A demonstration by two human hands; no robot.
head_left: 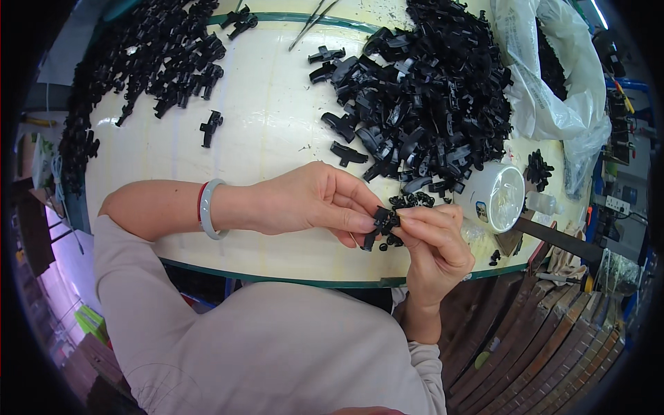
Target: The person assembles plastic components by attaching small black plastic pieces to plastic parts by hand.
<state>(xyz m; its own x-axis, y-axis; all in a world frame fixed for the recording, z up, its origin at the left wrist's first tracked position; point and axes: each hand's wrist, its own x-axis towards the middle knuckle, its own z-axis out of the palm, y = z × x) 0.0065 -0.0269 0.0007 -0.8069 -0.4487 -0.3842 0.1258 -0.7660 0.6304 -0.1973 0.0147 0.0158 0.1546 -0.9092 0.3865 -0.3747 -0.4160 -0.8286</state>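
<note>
Between my hands, close to the table's front edge, is a small black plastic part (pixel 380 225) with short side arms. My left hand (pixel 315 202) pinches it between thumb and fingers from the left. From the right, my right hand (pixel 439 238) has thumb and forefinger pressed together at the part's upper right side; whether a smaller piece sits in that pinch is hidden. Right behind the fingers lies a little pile of tiny black rings (pixel 412 200). A large heap of black plastic parts (pixel 429 97) rises beyond my right hand.
More black parts (pixel 162 52) spread over the far left, with a single part (pixel 211 129) lying apart. Metal tweezers (pixel 311 25) rest at the back. To the right are a white tub on its side (pixel 490 197), a dark flat bar (pixel 557 238) and a clear plastic bag (pixel 529 76).
</note>
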